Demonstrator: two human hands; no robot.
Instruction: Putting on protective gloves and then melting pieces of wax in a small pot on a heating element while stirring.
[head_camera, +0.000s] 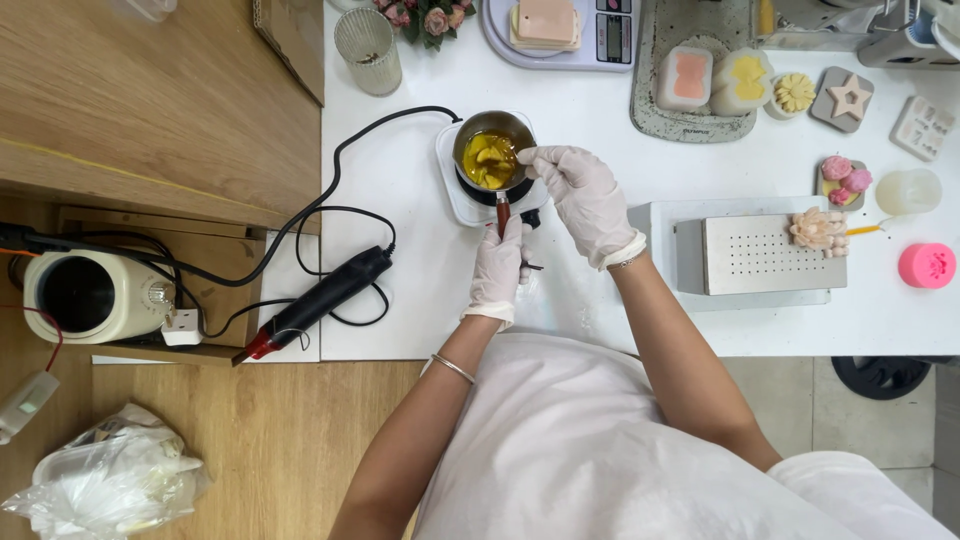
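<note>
Head view: on the white table (420, 300) a small white hotplate (452, 195) carries a steel pot (492, 148) of yellow melt with unmelted lumps showing, so I judge the melting only partly done. Left hand (497, 268), gloved, is closed around the pot's dark red handle (502, 212). Right hand (580, 195), gloved, has its fingertips pinched at the pot's rim; whether it has hold of anything I cannot tell. Moulds (700, 78) at the far edge look already filled.

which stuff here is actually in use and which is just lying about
In use: left hand on pot handle; right hand at small metal pot of yellow melt; white hotplate.
Lying about: black heat tool; scale; pink mould; ribbed glass.
</note>
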